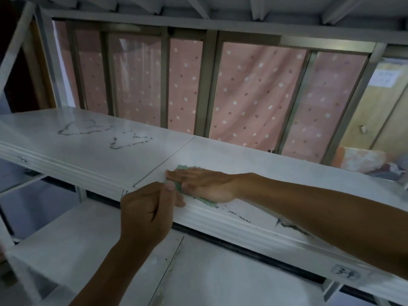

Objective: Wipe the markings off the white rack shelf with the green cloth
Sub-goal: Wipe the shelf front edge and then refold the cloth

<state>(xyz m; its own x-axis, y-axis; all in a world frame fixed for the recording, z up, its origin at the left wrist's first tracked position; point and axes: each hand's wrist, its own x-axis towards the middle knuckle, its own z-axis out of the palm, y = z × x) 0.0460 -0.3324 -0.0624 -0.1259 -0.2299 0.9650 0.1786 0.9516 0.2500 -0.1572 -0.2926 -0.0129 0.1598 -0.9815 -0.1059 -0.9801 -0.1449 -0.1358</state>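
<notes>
The green cloth (199,198) lies at the front edge of the white rack shelf (254,164), just right of the seam (164,161) where two shelf panels meet, and most of it is covered; only a frilled corner shows past the fingertips and a strip pokes out under the heel of the palm. The right hand (203,184) lies flat on top of it, fingers straight and close together, pointing left, the forearm reaching in across the shelf from the right. The left hand (145,214) comes up from below in a loose fist, its thumb and curled fingers pinching the near corner of the cloth at the shelf's front lip. Dark scribbled markings (287,226) run along the front edge right of the cloth, partly hidden under the right forearm. On the left panel, well apart from the hands, two more outlines (106,134) are drawn in the same dark line. A lower shelf (66,239) shows beneath, with a small handwritten label (344,272) on the front rail at the right. Behind the rack hangs a pink dotted curtain (254,91) in a metal window frame (209,85).
</notes>
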